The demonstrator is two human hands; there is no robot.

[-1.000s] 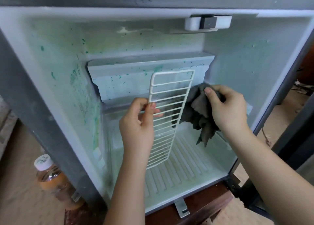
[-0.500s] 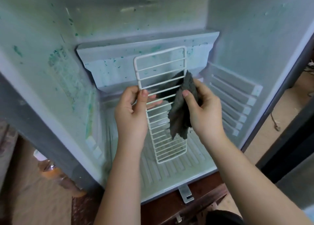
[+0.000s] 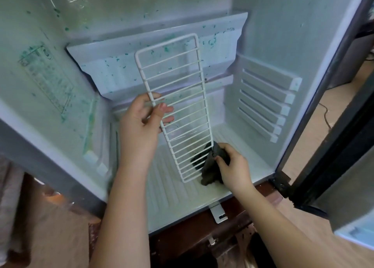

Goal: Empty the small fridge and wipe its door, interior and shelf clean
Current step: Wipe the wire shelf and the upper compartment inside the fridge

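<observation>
fridge (image 3: 283, 35) top: cut off | cloth (image 3: 212, 173): partly behind shelf (image 3: 176, 110)

One fridge (image 3: 273, 35) with one door (image 3: 344, 186). One shelf (image 3: 178, 106), one cloth (image 3: 210, 172). Two hands: left hand (image 3: 139, 130), right hand (image 3: 234, 166). Six rails (image 3: 263, 97) on the right wall. One bracket (image 3: 218, 213).

Nothing here can be read. A label (image 3: 47, 79) sits on the left inner wall of the fridge (image 3: 283, 45), but its print is faded, smeared green and too blurred to make out.
</observation>
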